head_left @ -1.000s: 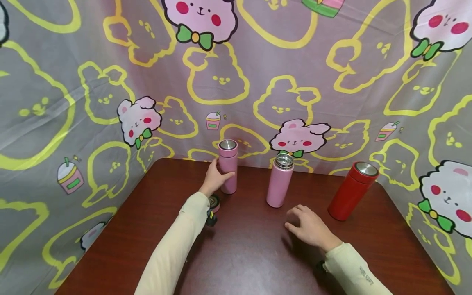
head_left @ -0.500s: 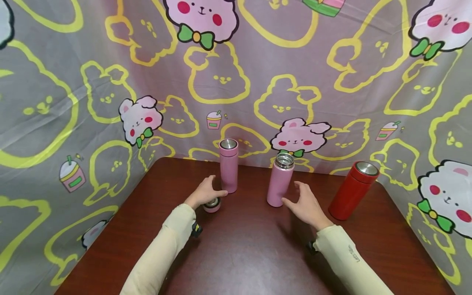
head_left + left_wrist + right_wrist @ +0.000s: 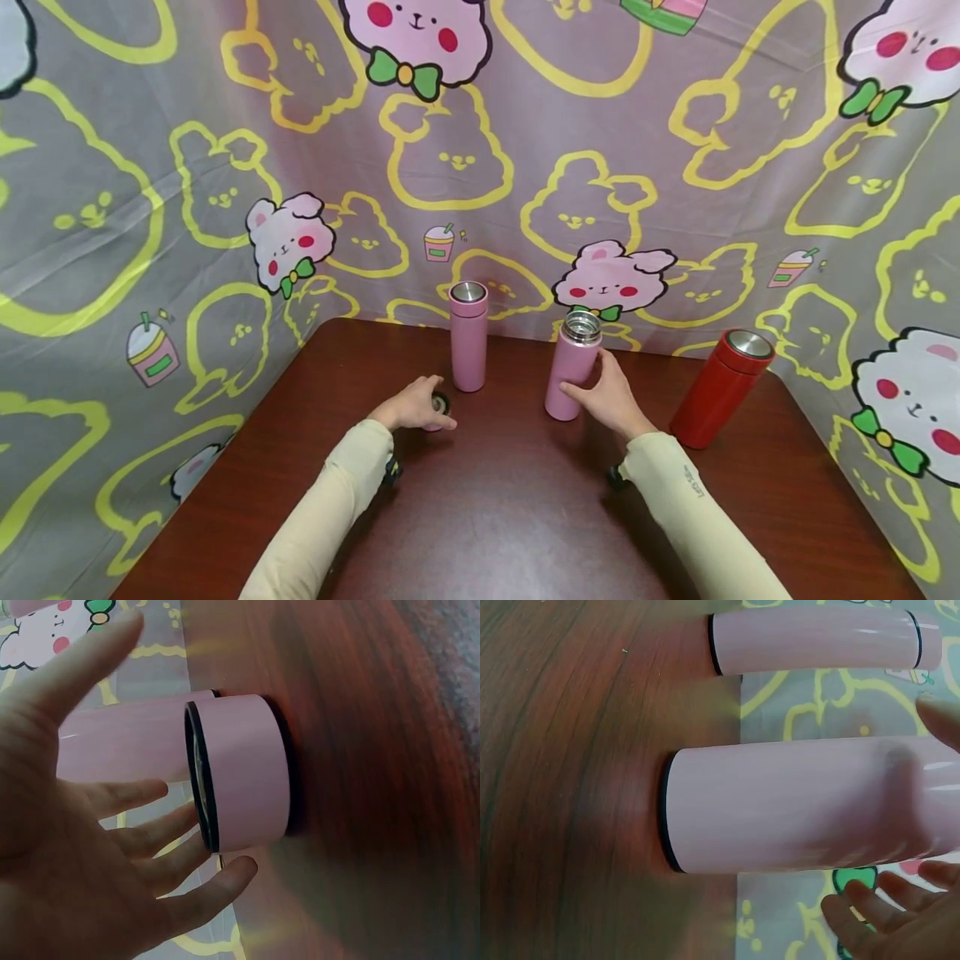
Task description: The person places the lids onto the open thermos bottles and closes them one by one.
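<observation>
A pink bottle cap (image 3: pixel 247 772) sits on the table, partly hidden behind my left hand (image 3: pixel 411 403) in the head view. In the left wrist view the fingers are spread about the cap, with the thumb well apart from it. A pink thermos bottle without its cap (image 3: pixel 567 375) stands upright, its steel threaded neck (image 3: pixel 582 327) showing. My right hand (image 3: pixel 613 397) is around its near right side. The right wrist view has the thumb and fingers on either side of that bottle (image 3: pixel 780 806), extended, with gaps visible.
A second pink thermos (image 3: pixel 468 346), with its top on, stands upright at the back, beyond the cap. To the right a red thermos (image 3: pixel 716 400) stands near my right forearm. Behind the brown table (image 3: pixel 495 517) hangs a patterned cloth (image 3: pixel 450 75).
My left hand has left the capped pink thermos and come nearer, down to the loose cap. My right hand has moved up and left to the uncapped bottle.
</observation>
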{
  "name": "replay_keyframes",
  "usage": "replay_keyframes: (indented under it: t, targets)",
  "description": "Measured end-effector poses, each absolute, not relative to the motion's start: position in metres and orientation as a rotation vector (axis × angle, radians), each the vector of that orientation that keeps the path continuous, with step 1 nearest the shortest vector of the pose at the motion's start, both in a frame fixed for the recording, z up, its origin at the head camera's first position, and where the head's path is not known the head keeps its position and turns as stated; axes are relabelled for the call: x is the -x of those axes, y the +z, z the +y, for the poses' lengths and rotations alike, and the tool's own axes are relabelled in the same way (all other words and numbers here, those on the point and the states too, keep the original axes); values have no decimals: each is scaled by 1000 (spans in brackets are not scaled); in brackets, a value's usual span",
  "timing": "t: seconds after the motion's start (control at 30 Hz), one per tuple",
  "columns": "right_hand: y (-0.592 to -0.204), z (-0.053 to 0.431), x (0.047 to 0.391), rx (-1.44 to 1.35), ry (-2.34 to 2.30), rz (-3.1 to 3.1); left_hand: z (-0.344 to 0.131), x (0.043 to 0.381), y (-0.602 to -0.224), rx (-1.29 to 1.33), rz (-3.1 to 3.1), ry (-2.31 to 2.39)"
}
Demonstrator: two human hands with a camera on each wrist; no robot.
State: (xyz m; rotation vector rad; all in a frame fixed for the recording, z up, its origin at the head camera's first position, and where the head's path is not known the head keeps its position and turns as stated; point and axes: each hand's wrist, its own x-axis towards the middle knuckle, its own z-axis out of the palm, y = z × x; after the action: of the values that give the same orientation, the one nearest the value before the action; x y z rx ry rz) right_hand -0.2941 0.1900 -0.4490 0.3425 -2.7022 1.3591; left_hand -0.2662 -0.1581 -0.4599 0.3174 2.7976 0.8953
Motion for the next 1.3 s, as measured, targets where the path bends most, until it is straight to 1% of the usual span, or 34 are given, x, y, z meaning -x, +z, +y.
replay_keyframes:
  t: [0.23,0.43,0.9,1.3]
  targets:
    - [-454,188,303,-342,1495,-2649,-158,269,-468,-285,2874,720]
    - [-457,185,306,-303,1557,-2634,-156,269,-470,-261,2875,685]
    - [-460,179,309,-302,1519,-2576,-152,270,-471,-207,2884,624]
    - [-461,180,307,-359,1496,-2568,-147,266,-471,-283,2906,548]
